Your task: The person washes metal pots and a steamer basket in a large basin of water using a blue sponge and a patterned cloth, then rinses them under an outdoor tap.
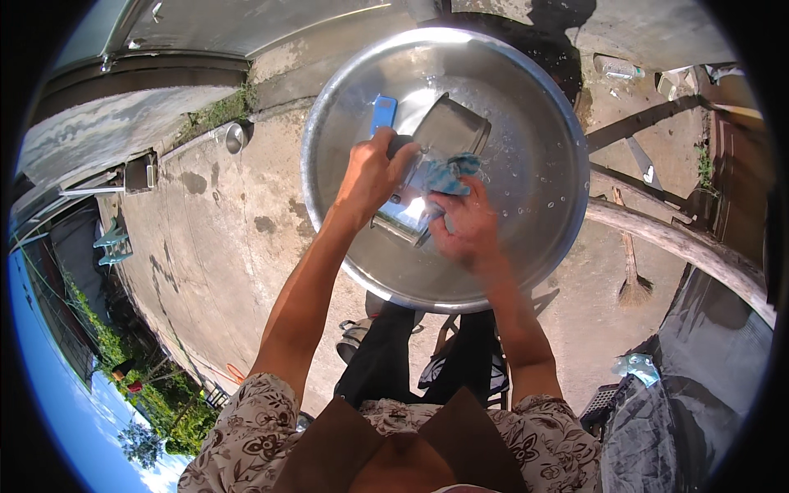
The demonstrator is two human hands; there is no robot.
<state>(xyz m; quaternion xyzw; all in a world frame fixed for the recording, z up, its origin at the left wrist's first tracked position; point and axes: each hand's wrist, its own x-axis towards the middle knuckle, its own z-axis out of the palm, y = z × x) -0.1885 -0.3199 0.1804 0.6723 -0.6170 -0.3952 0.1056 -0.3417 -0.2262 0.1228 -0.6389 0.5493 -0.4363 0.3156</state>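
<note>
A wide metal basin (536, 252) holding water stands in front of me. My left hand (373, 166) grips a shiny metal vessel (404, 215) by a dark part, which looks like a handle and is partly hidden by my fingers. My right hand (465, 225) holds a wet blue-and-white cloth (453, 174) against or just beside the vessel; contact is hard to tell. Beyond my hands, a second metal vessel (453, 126) lies tilted in the basin. A blue handle (384, 114) sticks out past my left hand, and what it belongs to is hidden.
A pale wooden pole (672, 231) runs beside the basin's right rim. Past it, a short broom (633, 286) lies on the concrete ground (203, 240). A metal pot (352, 338) sits near my legs. A small metal bowl (235, 138) lies at the left, and a plastic bottle (616, 66) at upper right.
</note>
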